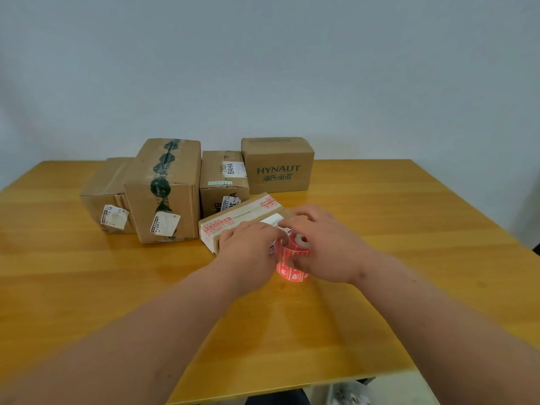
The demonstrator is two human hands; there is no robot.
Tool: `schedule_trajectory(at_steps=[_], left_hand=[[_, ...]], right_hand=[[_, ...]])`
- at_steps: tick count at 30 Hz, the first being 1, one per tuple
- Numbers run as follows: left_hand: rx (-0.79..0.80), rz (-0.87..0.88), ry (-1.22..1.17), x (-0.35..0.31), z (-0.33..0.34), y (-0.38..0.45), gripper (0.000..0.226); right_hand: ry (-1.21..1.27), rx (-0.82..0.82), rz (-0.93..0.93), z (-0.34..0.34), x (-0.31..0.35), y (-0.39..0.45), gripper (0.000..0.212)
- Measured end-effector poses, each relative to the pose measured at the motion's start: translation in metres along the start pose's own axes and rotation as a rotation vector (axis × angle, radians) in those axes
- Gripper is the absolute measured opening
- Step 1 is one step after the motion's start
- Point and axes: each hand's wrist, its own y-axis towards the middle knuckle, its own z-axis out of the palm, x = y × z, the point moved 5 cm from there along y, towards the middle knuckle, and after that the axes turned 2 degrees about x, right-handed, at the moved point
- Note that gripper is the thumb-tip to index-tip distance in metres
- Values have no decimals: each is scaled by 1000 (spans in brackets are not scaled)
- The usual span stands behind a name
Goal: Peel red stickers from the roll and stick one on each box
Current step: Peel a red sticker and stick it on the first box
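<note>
Both hands close on the roll of red stickers (pixel 293 255), which stands on end on the table (pixel 409 217): the right hand (pixel 327 247) grips its side, and the left hand (pixel 251 247) pinches at its near-left edge. The flat box (pixel 233 220) lies just behind the left hand, the nearest target.

Person's body as seen from the head camera: left hand (pixel 248 252) and right hand (pixel 327 244) bare, without gloves, rings or watch; both forearms bare, no sleeve reaching the wrists.
</note>
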Motion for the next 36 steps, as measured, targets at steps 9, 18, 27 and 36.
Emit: schedule_trajectory(at_steps=[9,18,27,36], left_hand=[[78,-99,-207,9,-5,1,8],[187,-91,-210,10,-8,0,14],[207,-81,-357,10,-12,-6,13],[195,-92,-560,15,-19,-3,15]], right_hand=[[-97,-96,-103,0,14,4,9],[-185,6,-53,-1,21,8,24],[-115,-13,-84,-6,27,3,13],[-60,-55,-36,-15,24,6,14]])
